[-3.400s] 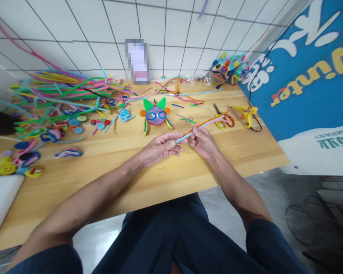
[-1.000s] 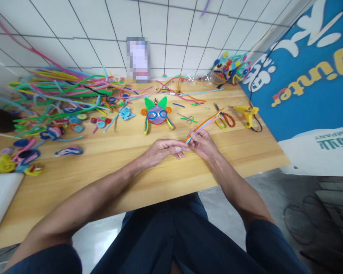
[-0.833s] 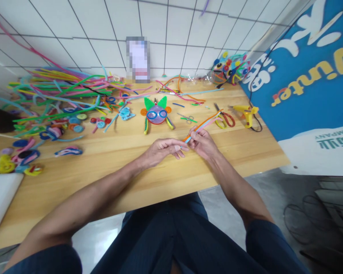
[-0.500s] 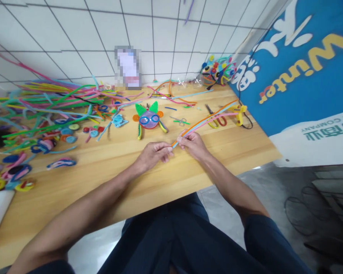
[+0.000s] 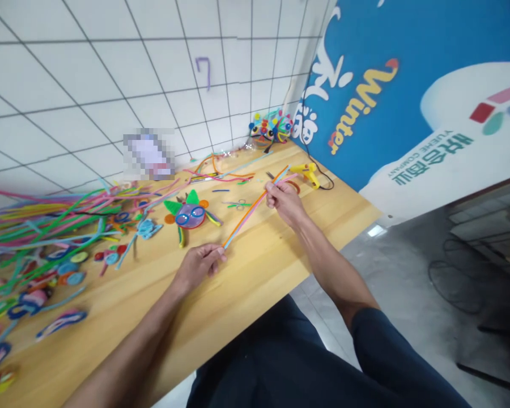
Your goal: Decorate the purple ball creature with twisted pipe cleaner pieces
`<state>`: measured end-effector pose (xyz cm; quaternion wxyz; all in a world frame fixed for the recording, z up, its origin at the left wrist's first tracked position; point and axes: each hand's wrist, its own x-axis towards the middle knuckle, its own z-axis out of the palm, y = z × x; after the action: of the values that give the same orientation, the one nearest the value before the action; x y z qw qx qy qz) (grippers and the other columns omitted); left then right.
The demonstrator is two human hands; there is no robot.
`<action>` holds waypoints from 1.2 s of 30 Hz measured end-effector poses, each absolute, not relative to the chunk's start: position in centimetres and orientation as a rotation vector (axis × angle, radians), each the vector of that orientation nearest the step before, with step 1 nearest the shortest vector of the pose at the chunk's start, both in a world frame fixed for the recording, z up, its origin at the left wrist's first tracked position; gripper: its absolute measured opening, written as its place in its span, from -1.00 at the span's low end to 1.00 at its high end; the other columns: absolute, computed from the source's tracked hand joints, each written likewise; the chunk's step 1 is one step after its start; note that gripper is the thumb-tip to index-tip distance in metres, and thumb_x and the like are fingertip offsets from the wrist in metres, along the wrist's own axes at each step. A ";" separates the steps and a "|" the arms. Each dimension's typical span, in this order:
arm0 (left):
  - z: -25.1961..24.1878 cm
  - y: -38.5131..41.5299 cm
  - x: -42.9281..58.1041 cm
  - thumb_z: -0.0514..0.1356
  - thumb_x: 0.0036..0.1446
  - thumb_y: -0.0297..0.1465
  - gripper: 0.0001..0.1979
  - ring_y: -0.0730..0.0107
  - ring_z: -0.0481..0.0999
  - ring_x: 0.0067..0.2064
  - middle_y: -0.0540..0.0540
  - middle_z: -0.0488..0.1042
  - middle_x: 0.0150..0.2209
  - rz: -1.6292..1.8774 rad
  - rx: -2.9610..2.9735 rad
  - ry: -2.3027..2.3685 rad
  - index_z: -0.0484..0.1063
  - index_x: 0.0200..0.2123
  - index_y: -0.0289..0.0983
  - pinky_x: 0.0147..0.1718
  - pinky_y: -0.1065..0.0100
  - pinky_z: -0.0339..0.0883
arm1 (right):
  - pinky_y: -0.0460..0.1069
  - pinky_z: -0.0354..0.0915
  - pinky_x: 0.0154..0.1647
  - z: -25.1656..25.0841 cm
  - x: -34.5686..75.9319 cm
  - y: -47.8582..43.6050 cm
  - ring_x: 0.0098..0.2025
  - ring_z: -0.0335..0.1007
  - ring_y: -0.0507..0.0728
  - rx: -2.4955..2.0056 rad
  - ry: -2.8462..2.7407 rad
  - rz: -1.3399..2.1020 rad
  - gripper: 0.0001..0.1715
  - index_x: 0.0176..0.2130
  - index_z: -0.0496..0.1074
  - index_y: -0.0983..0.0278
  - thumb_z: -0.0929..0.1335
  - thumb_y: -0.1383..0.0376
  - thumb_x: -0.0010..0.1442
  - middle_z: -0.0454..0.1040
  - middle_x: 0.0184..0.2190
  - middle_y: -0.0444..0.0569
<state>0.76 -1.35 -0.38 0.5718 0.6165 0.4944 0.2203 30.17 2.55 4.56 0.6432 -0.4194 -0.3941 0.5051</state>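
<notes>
A bundle of orange, light blue and pink pipe cleaners point(image 5: 247, 218) stretches straight between my two hands, above the table. My left hand point(image 5: 200, 264) pinches its near end. Farther up, my right hand point(image 5: 284, 201) closes round the same strands, and their far ends stick out beyond it. Left of the bundle sits a purple figure point(image 5: 190, 217) with green ears, blue ring eyes and orange discs. Small scissors point(image 5: 240, 204) lie between that figure and the bundle. Larger scissors point(image 5: 294, 185) are partly hidden behind my right hand.
A yellow glue gun point(image 5: 308, 174) with a black cord rests at the table's right. Many loose pipe cleaners point(image 5: 68, 218) are heaped on the left, with coiled pieces point(image 5: 74, 277) near them. Colourful decorated figures point(image 5: 272, 127) stand in the back corner. A blurred phone point(image 5: 151, 153) leans against the tiled wall.
My hands have moved apart, the right one sliding along the pipe cleaners toward their far ends while the left keeps the near end. The camera view has turned right.
</notes>
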 end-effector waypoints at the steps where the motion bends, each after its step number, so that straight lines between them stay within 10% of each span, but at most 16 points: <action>1: -0.4 -1.3 0.8 0.36 0.03 0.16 -0.42 0.47 0.36 -0.63 -0.01 0.48 -0.60 0.516 1.441 1.164 0.57 -0.37 -0.30 -0.62 0.43 0.29 | -0.12 0.10 -0.56 4.7 30.6 2.7 -0.58 0.11 -0.07 -0.964 -0.901 1.133 -0.30 -0.45 0.38 0.22 0.66 -0.21 -0.14 0.27 -0.64 -0.30; 36: 1.1 -1.0 0.1 0.34 0.11 0.08 -0.50 0.47 0.36 -0.61 -0.01 0.45 -0.63 0.412 1.522 1.108 0.61 -0.40 -0.29 -0.59 0.45 0.27 | -0.11 0.13 -0.58 5.5 37.1 3.8 -0.56 0.23 -0.05 -1.128 -1.088 1.135 -0.52 -0.39 0.51 0.27 0.66 0.01 0.02 0.43 -0.54 -0.16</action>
<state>0.06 -0.99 1.13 0.5708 0.6484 0.4721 0.1757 37.10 3.84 5.54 0.5672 -0.4801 -0.4629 0.4832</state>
